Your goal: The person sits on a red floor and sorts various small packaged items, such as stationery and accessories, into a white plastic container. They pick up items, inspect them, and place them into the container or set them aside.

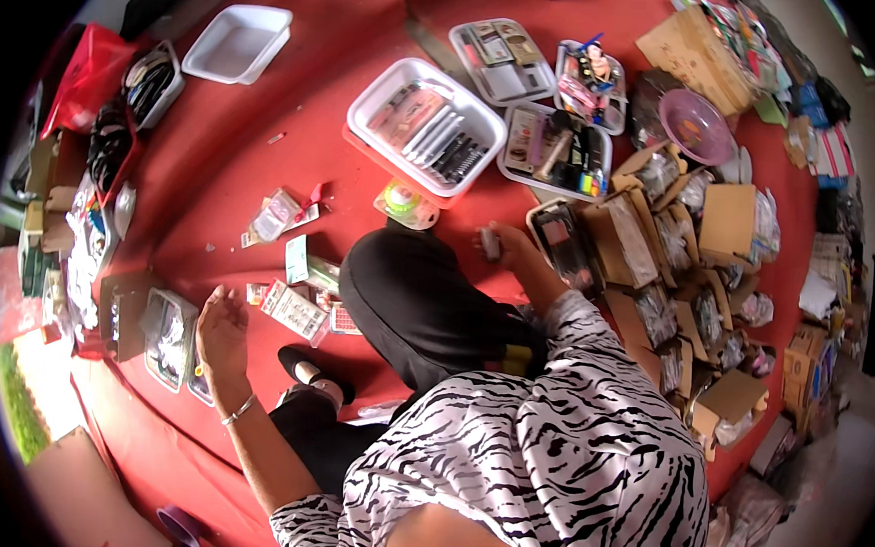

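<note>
My left hand (221, 333) is raised over the red cloth, its fingers loosely curled and holding nothing that I can see. It is nearest to a clear plastic tub (168, 339) of small packets. My right hand (507, 244), beyond my bent knee, is closed on a small grey object (489, 243) whose kind I cannot make out. Left of that hand lies a carded item with a yellow-green ring (401, 200). Flat printed packages (295, 310) and a small clear packet with a red ribbon (277, 216) are spread between my hands.
A white basin (367, 90) of packaged goods stands ahead, with several filled tubs (505, 155) beside it. Open cardboard boxes (614, 246) crowd the right side, below a purple bowl (695, 124). A white tub (239, 44) and a red bag (87, 77) are at far left.
</note>
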`<state>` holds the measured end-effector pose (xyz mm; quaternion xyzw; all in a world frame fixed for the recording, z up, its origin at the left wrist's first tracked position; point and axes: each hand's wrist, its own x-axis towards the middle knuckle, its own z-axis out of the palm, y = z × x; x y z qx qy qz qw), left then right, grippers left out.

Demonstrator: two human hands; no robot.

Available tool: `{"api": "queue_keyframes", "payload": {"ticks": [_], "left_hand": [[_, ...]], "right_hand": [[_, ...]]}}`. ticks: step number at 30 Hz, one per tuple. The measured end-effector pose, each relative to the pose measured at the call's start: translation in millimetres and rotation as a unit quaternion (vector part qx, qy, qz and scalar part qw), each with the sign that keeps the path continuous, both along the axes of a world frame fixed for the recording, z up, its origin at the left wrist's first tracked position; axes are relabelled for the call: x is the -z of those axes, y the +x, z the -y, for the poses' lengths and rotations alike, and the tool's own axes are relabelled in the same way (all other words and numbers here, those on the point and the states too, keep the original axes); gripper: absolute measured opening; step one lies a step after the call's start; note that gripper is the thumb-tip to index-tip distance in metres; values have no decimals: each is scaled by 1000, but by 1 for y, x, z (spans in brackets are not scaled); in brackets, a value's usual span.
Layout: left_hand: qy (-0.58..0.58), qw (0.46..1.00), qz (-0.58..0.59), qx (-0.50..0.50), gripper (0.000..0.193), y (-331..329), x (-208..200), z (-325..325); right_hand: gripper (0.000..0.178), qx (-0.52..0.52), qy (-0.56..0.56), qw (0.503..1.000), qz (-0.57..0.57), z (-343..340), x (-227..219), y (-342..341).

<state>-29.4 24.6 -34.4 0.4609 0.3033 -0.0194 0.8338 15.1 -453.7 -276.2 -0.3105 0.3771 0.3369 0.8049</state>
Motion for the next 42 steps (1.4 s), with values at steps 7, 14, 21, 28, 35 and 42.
{"api": "queue_keyframes", "payload": {"ticks": [7, 14, 21, 28, 35, 42], "left_hand": [[29, 999, -1, 25, 15, 18, -16, 23], [51, 997, -21, 58, 17, 22, -3, 21], [70, 997, -1, 9, 17, 28, 1, 16], [58, 995, 63, -53, 22, 18, -13, -7], [71, 987, 50, -134, 35, 6, -23, -6], [87, 976, 84, -182, 44, -14, -31, -28]], "right_hand": [[31, -105, -311, 905, 269, 6, -47, 104], [31, -189, -700, 606, 328, 5, -76, 200], [24, -285, -706, 536, 365, 14, -29, 220], [15, -128, -476, 815, 305, 15, -77, 205], [20, -389, -370, 701, 468, -139, -205, 233], [27, -688, -237, 131, 674, -344, -161, 149]]}}
